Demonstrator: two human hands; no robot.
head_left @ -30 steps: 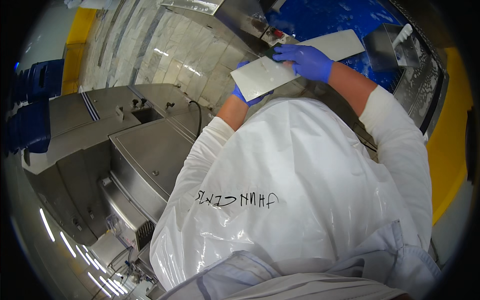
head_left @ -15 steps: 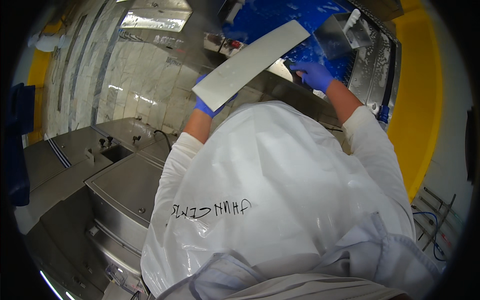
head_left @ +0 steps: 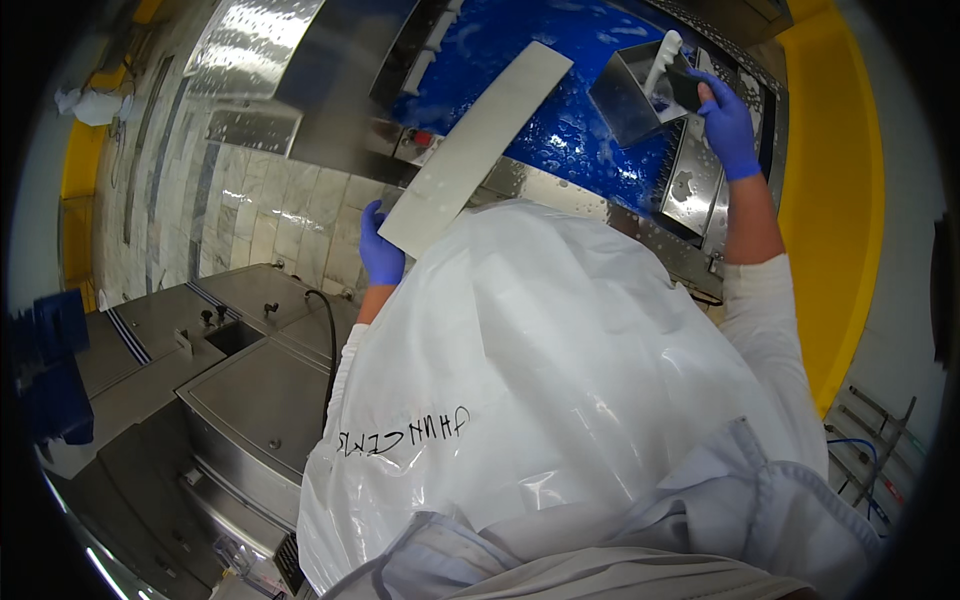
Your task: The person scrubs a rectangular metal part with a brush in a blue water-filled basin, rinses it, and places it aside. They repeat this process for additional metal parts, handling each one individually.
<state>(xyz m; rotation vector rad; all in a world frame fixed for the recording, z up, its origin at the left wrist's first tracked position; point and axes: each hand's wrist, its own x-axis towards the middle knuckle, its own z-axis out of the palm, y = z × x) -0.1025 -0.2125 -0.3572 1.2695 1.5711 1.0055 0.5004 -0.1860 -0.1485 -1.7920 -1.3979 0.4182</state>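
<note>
My left hand (head_left: 381,250), in a blue glove, grips the near end of a long, slightly curved off-white panel (head_left: 478,150). Some of its fingers are hidden behind the panel, which slants up and away over a wet blue belt surface (head_left: 560,125). In my right hand (head_left: 732,128), also blue-gloved, is a dark scouring pad (head_left: 684,90), pinched between thumb and fingers. The pad is at the mouth of an open metal box (head_left: 622,100). A white handle (head_left: 660,62) sticks up out of this box, beside the pad.
Foam and droplets cover the metal frame (head_left: 695,185) around the belt. A yellow barrier (head_left: 832,200) runs along the right. Wet metal panels (head_left: 250,45) stand at upper left, above a tiled floor (head_left: 285,210). Steel equipment (head_left: 260,370) with a black hose (head_left: 330,335) is at lower left.
My right hand has moved right and away with the pad, from beside the panel to the metal box. My left hand and the panel have shifted left and nearer, the panel tilting more steeply.
</note>
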